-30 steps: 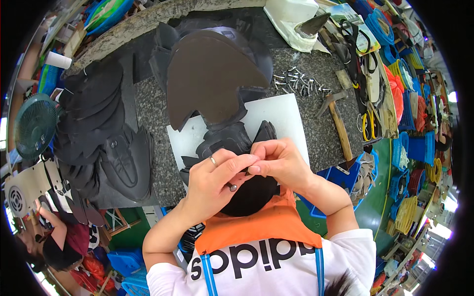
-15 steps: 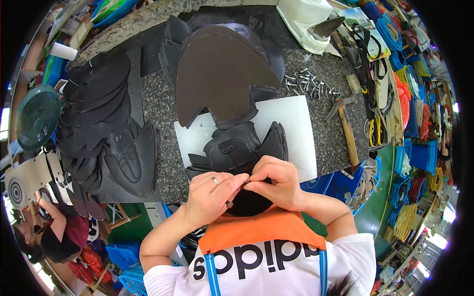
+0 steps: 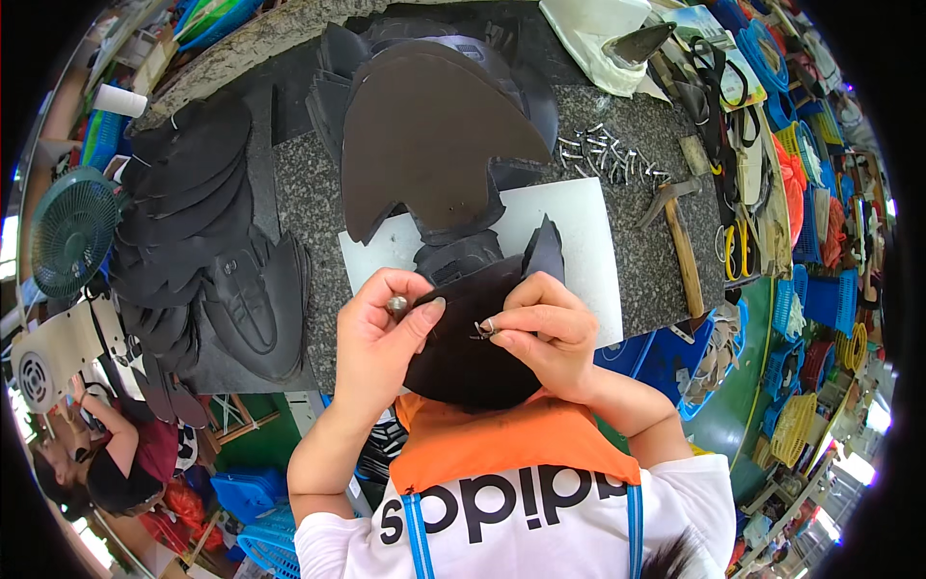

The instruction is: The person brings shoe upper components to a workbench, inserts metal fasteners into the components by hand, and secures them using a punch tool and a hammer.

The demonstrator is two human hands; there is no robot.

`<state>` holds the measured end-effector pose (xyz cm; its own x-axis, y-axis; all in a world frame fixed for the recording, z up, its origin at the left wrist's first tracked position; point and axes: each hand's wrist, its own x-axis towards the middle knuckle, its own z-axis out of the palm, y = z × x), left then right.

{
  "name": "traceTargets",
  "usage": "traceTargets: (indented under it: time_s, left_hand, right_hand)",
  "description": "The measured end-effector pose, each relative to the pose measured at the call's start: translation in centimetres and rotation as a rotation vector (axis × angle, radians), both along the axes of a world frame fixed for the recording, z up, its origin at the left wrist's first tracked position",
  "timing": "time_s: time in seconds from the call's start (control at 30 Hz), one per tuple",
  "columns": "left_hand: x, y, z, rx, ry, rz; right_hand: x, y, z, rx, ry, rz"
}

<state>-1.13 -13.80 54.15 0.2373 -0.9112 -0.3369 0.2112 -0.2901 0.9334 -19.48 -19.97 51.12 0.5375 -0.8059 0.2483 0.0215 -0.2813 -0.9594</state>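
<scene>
A black shoe upper (image 3: 473, 372) hangs over the near edge of the white board (image 3: 586, 261), its plain dark side facing up. My left hand (image 3: 376, 338) is closed, thumb and forefinger pinching the upper's left edge. A small round metal knob (image 3: 396, 304) shows between its fingers; the rest of that thing is hidden. My right hand (image 3: 555, 333) is closed over the upper, pinching a small silver-and-dark metal piece (image 3: 484, 329) with thin prongs. Whether the prongs touch the upper I cannot tell.
Beyond lies a pile of black uppers (image 3: 434, 135), with another stack (image 3: 193, 212) at left. Several small metal pieces (image 3: 606, 154) and a wooden-handled hammer (image 3: 683, 251) lie at right on the stone slab (image 3: 309, 212). Yellow-handled scissors (image 3: 737, 253) lie farther right. Another person (image 3: 121, 454) sits at lower left.
The upper has turned over, from its slotted outer face to its plain dark side. My hands have parted: the left moved up and left, while the right holds the small metal piece.
</scene>
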Motion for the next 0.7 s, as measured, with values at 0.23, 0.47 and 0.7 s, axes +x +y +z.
traceTargets:
  time_s: [0.23,0.47,0.7]
  left_hand:
    - [0.1,-0.5,-1.2,-0.663,-1.187,-0.04]
    - [-1.3,0.2,1.0,-0.118,-0.006,0.151]
    - [-1.4,0.1,1.4,-0.092,0.243,0.095]
  right_hand:
    - [0.4,0.4,-0.9,0.013,-0.02,-0.077]
    - [0.6,0.1,0.3,-0.077,-0.095,-0.115]
    - [0.5,0.3,0.4,-0.072,-0.113,-0.124]
